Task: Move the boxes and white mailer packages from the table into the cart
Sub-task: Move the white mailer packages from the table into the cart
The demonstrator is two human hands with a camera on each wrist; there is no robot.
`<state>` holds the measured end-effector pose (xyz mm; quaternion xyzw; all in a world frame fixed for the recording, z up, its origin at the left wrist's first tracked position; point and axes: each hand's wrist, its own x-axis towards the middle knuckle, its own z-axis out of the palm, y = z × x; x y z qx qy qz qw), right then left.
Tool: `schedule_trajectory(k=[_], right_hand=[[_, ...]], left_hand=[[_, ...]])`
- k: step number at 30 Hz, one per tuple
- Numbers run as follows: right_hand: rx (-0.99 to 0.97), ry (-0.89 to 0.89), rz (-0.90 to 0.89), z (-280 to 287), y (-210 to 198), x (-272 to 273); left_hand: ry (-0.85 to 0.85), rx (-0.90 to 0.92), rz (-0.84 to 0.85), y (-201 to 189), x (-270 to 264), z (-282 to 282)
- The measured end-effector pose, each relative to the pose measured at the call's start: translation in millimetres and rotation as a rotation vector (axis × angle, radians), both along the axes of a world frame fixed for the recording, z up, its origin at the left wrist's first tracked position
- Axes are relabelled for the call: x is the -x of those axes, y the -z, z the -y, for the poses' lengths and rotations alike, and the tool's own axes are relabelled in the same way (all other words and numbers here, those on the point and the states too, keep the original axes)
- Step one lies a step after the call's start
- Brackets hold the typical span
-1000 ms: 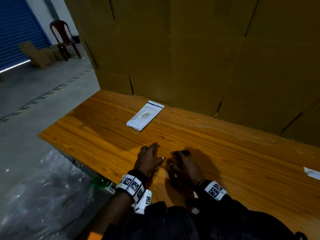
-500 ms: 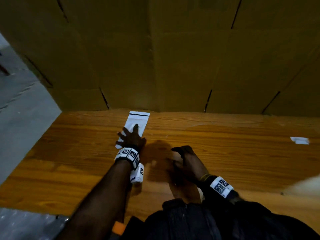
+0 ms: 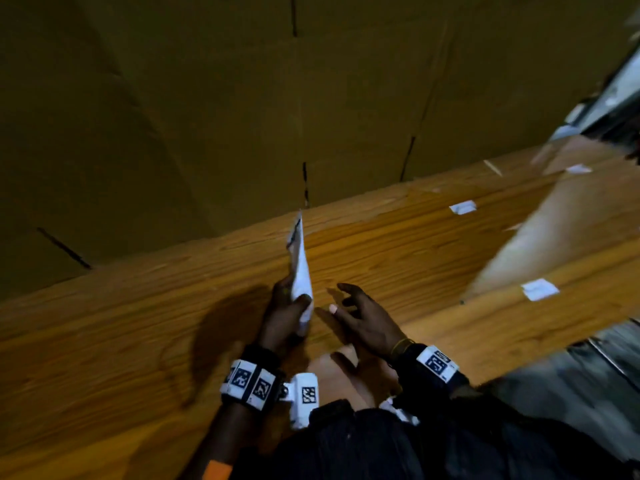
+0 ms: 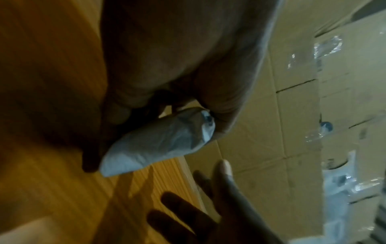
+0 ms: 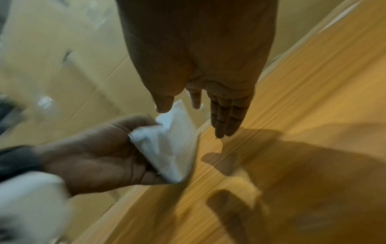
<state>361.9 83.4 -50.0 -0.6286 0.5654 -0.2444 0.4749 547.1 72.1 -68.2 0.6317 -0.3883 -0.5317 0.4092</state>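
One white mailer [image 3: 300,271] was in transit — lifted clear of the table [image 3: 398,237], pinched at its lower end by the left hand [image 3: 282,315]; right hand [image 3: 367,320] lay just beside it, grip slack and empty. No cart or boxes could be made out, so the remaining count could not be judged. Head view showed paper scraps [image 3: 538,289] on the table; left wrist view alone showed plastic-wrapped goods [image 4: 351,184] against the stacked cartons [image 4: 261,132].
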Motion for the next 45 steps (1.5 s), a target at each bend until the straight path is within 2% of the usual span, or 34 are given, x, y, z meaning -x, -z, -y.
schedule_trajectory(k=[2,5,8,13,15,18,21,24,26,29,32,34,36,39,41,45], right_hand=[[-0.044,0.065,0.027,-3,-1,29],[-0.077,0.139,0.052,-13,-4,82],[-0.065,0.233,0.064,-26,-4,134],[-0.001,0.412,0.125,-57,0,255],[0.013,0.463,0.138,-71,7,301],[0.007,0.597,0.207,-97,18,367],[-0.01,0.741,0.292,-126,12,412],[-0.057,0.91,0.32,-155,6,452],[-0.051,1.056,0.284,-172,13,482],[-0.063,1.225,0.255,-197,16,520],[-0.043,1.347,0.218,-213,25,557],[-0.023,1.356,0.201,-217,37,571],[-0.011,1.376,0.203,-216,51,594],[0.028,1.41,0.205,-204,49,624],[0.061,1.426,0.232,-191,49,648],[0.002,1.401,0.313,-155,46,697]], left_hand=[[0.082,-0.072,-0.153,-7,46,-1],[0.261,-0.116,-0.269,-15,108,-3],[0.324,-0.15,-0.245,-16,160,-3],[0.542,-0.165,-0.234,-19,286,-10],[0.607,-0.136,-0.172,-19,336,-15],[0.734,0.02,0.058,-17,414,-26],[0.931,0.244,0.258,-23,485,-52],[1.143,0.333,0.398,-24,552,-89],[1.277,0.36,0.434,-8,587,-97],[1.429,0.321,0.373,10,626,-100],[1.464,0.276,0.242,5,659,-100],[1.426,0.24,0.157,8,669,-92],[1.404,0.115,0.099,13,689,-83],[1.399,0.011,0.01,20,724,-64],[1.395,-0.002,0.001,22,750,-47],[1.301,-0.006,-0.051,23,801,-12]])
